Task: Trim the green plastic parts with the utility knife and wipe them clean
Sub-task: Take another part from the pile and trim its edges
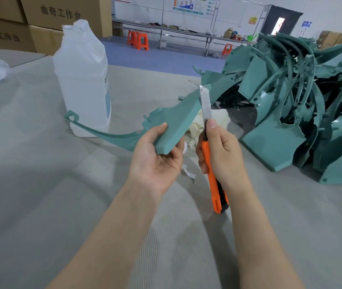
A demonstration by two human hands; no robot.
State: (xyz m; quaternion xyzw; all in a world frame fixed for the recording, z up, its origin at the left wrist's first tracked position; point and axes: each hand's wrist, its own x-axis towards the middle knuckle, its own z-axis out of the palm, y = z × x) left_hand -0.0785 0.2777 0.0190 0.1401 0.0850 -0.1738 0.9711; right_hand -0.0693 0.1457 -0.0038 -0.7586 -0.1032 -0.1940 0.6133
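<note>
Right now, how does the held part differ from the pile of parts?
The held part is lifted off the table in the left hand; the pile rests on the table. The held part is one piece with a long thin arm; the pile is many tangled pieces. Both are the same green plastic.

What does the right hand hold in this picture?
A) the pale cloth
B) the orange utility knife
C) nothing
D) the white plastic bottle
B: the right hand grips the orange utility knife, blade pointing up by the green part that the left hand holds.
</note>
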